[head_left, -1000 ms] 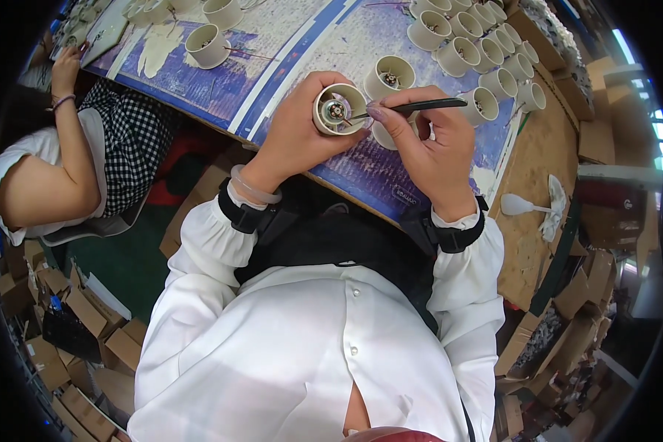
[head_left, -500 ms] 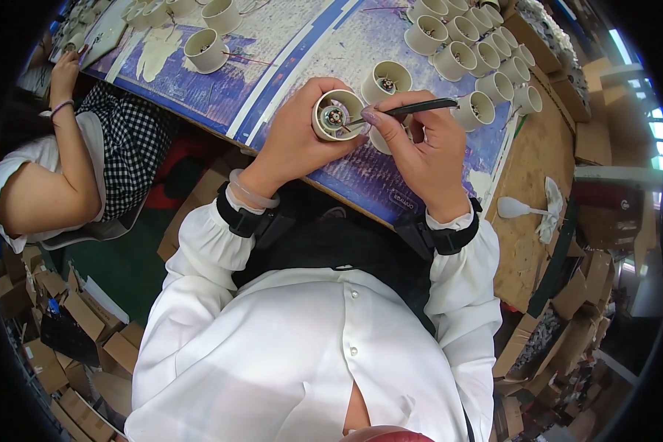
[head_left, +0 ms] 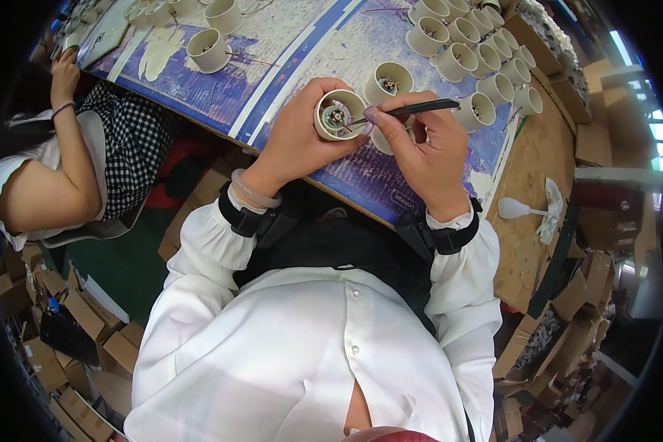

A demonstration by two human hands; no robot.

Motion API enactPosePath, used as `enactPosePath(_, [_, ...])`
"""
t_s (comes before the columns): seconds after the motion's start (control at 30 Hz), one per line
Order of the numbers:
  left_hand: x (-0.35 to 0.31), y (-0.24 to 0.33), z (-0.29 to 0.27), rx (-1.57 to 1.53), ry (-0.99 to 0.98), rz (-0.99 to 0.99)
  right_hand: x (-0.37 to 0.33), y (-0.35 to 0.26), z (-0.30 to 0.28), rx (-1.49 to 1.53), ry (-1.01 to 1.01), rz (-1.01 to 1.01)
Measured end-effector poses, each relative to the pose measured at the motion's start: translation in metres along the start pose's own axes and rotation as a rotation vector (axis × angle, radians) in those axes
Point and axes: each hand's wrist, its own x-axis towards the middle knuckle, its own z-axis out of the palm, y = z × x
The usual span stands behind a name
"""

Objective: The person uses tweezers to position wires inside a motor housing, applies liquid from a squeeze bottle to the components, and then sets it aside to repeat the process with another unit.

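Note:
My left hand (head_left: 293, 141) is wrapped round a cream plastic cup-shaped housing (head_left: 320, 127), tilted so that its open mouth faces me. Down inside the cup sits a small round motor-like part (head_left: 337, 117) with a metal centre. In a pinch grip, my right hand (head_left: 436, 160) holds dark tweezers (head_left: 429, 106), their slim tip reaching over the rim into the cup beside the round part. Just beyond my hands stands another such housing (head_left: 379, 88) with wiring inside. One more cup (head_left: 379, 141) is partly hidden behind my right fingers.
Several like cups (head_left: 457, 62) crowd the table's far right, and a lone cup (head_left: 208, 53) with a red wire stands at the far left. A white spoon-shaped tool (head_left: 514, 208) lies beside a crumpled cloth (head_left: 551, 210). On the left another person's arm (head_left: 74, 158) reaches the table. Cardboard boxes (head_left: 88, 317) fill the floor.
My hands, the cup and the tweezers have stayed almost in place, with only a tiny shift to the right. The other person's hand at the left has moved slightly.

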Motion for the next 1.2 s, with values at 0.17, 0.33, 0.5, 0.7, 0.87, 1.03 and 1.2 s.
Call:
enactPosePath(0.17, [0.0003,-0.0023,0.0005,-0.003,-0.001,0.006,0.0035,-0.0013,0.0011,-0.039,0.003,-0.086])
enactPosePath(0.33, [0.0003,0.0018,0.0003,0.009,-0.004,0.017,0.0021,-0.0026,0.0002,-0.061,-0.018,-0.053])
enactPosePath(0.5, [0.0001,-0.0018,0.0012,0.012,-0.014,0.015,0.0029,0.0008,0.0006,-0.08,-0.037,-0.065])
enactPosePath(0.7, [0.0006,0.002,0.001,0.013,-0.017,0.001,0.0018,-0.0003,0.0024,-0.045,0.023,-0.07])
enactPosePath(0.87, [0.0011,0.0004,-0.0003,0.02,-0.022,0.014,0.0026,0.0003,0.0024,-0.087,-0.009,-0.069])
enactPosePath(1.03, [0.0001,0.0001,-0.0001,0.005,-0.021,0.0,0.0014,0.0004,0.0033,-0.071,-0.007,-0.057])
enactPosePath(1.2, [-0.0006,0.0011,0.0,0.021,-0.016,0.007,0.003,0.0004,0.0033,-0.102,-0.007,-0.105])
